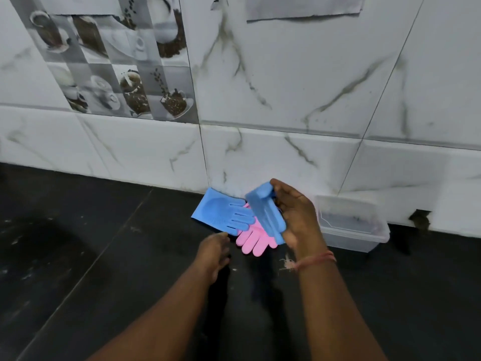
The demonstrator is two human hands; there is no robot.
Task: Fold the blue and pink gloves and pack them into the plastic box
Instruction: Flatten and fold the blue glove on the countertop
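Note:
A blue glove [223, 211] lies flat on the black counter by the wall, its fingers pointing right. Pink gloves [253, 237] lie partly under it, fingers toward me. My right hand [296, 217] grips a second blue glove [265, 213], folded, lifted above the pink ones. Just below the flat blue glove's fingertips, my left hand [214, 250] hovers over the counter with loosely curled fingers and holds nothing. The clear plastic box [364, 234] stands open to the right of my right hand, against the wall.
A marble-patterned tile wall [286, 100] rises right behind the gloves and box. The black counter [91, 243] stretches to the left and toward me. White specks dot the counter near my right wrist.

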